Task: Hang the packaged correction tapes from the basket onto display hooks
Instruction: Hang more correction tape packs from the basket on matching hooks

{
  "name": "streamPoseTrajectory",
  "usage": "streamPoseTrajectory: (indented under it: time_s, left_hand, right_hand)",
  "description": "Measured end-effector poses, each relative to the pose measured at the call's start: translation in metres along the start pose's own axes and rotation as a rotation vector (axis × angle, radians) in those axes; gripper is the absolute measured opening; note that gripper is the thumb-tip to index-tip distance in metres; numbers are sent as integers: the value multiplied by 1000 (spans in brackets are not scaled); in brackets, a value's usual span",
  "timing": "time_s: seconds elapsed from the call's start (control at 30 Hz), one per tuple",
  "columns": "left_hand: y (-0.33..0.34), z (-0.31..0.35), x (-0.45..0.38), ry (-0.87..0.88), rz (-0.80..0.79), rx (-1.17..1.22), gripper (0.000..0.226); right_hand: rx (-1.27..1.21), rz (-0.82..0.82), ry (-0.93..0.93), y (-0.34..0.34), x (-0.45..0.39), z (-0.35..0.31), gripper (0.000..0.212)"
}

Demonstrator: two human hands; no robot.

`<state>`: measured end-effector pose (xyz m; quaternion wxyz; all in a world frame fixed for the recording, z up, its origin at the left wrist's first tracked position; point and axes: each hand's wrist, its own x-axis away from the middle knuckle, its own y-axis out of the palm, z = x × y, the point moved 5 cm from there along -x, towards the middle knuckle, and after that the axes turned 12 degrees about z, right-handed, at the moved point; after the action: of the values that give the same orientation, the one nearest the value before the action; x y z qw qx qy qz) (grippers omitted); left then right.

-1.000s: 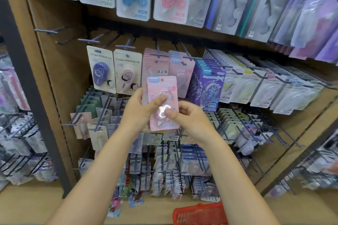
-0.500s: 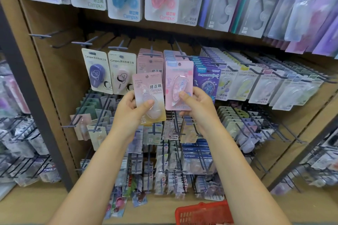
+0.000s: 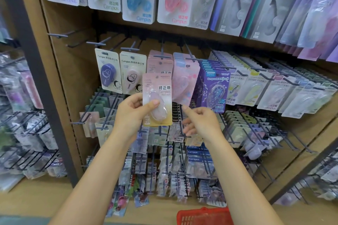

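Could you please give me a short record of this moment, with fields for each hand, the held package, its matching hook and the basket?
left hand: grips pink-to-yellow correction tape package, thumb on blister
right hand: holds nothing, fingers loosely curled
matching hook stack: same pink packages, directly behind and above the held one
pink floral package: hanging on the next hook
red basket: bottom edge, contents hidden

A brown pegboard shelf carries rows of dark hooks — most hung with carded correction tapes, a few top-left ones bare. Below, on the wooden ledge, sits a red basket.
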<state>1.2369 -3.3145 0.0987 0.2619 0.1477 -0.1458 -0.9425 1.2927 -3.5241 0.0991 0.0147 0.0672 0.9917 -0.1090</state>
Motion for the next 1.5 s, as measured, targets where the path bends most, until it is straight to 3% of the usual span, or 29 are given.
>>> streamPoseTrajectory:
  time_s: [0.13,0.3,0.73,0.83,0.93,1.03,1.1,1.33,1.5]
  left_hand:
    - [6,5,-2,16,-4,-9,26]
    - [13,20,-10,56,-10,-21,24]
    - [18,21,-36,84,50,-87,12]
    - [18,27,-40,312,142,-455,27]
    - [18,33,-39,770,226,-812,60]
    - [25,31,-42,1184,208,-997,62]
    - [31,26,-49,1312,168,-1124,59]
    - [33,8,-85,1257,28,-1430,65]
    - [38,13,-92,1128,-21,-1453,61]
  right_hand:
    - [-87,96,-104,-3,10,-8,29]
    - [-123,-132,-282,28,23,-49,10]
    - [-168,-75,-271,53,-1,-55,19]
    - [-61,15,-354,52,-3,-57,31]
    - [212,135,-648,49,-2,-58,50]
    - [497,433,-967,37,-1,-55,50]
    - [575,603,-1077,32,-5,-54,48]
    - [708,330,-910,41,-36,-57,60]
    - [569,262,-858,38,-39,-62,56]
